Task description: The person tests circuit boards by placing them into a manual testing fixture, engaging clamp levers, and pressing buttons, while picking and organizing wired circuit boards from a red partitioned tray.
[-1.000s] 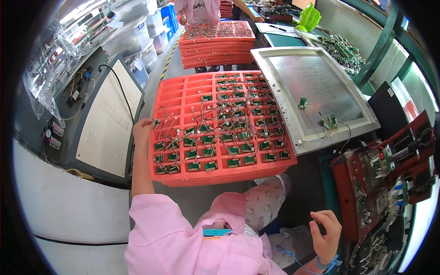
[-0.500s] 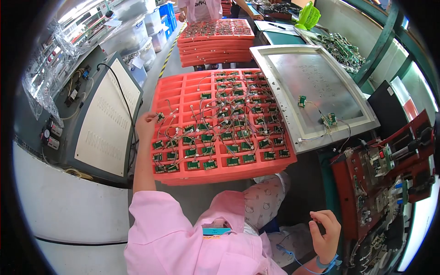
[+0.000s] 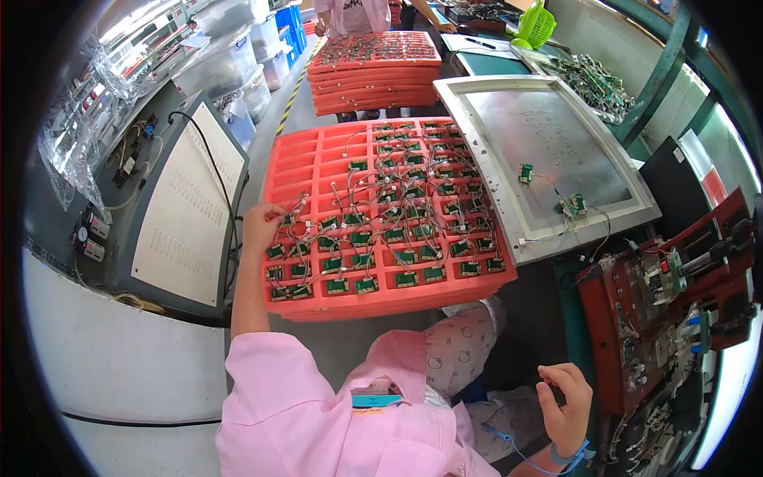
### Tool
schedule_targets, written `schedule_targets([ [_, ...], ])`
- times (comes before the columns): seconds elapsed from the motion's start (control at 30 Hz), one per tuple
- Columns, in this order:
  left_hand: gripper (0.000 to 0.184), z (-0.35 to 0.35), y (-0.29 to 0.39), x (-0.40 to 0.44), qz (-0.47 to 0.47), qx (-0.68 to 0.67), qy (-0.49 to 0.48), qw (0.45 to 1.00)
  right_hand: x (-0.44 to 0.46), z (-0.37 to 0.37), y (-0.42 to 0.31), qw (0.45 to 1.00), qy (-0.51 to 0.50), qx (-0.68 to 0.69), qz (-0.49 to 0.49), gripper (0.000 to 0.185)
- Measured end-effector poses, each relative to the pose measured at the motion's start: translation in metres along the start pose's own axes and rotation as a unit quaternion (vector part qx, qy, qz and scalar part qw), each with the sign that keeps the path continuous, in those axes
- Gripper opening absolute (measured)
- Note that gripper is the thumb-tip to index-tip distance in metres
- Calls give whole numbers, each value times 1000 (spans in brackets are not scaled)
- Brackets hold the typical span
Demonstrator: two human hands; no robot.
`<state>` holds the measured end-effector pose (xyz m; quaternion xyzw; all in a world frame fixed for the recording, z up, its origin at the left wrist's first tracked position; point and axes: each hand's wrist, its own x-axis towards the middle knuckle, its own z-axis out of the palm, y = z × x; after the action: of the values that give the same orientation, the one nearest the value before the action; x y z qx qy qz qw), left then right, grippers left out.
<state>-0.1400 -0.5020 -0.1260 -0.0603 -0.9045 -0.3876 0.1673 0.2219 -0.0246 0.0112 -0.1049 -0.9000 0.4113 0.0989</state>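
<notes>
My left hand (image 3: 262,226) is at the left edge of the red foam tray (image 3: 290,163), its fingertips pinched together over a slot. A small wired circuit board is at those fingertips, mostly covered by them; thin cables (image 3: 296,208) trail beside it. Rows of green circuit boards (image 3: 358,238) with tangled wires lie in the tray's slots. My right hand (image 3: 566,405) hovers low on the right, away from the tray, fingers loosely bent and apart with nothing in them. A blue strap (image 3: 569,458) circles that wrist.
A metal-framed panel (image 3: 509,234) overlaps the tray's right side, with a few wired boards (image 3: 574,205) on it. Red test fixtures (image 3: 608,334) stand at right. A grey machine (image 3: 187,215) borders the left. Beyond, a person (image 3: 358,17) stands behind another red tray stack (image 3: 373,79).
My left hand has moved slightly down and right onto the tray, and the board it carried is now mostly hidden. My right hand has hardly moved.
</notes>
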Motion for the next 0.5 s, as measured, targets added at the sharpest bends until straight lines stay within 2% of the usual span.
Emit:
schedule_targets([
  [0.23, 14, -9, 13, -2, 19, 65, -36, 997, 0, 0, 2, 1000, -7, 2, -3, 19],
  [0.37, 16, -11, 14, -2, 65, 135, -48, 988, -1, 0, 4, 1000, -8, 5, -3, 20],
  [0.5, 16, -8, 17, -3, 60, 75, -62, 994, 0, 0, 3, 1000, -10, 4, -3, 20],
])
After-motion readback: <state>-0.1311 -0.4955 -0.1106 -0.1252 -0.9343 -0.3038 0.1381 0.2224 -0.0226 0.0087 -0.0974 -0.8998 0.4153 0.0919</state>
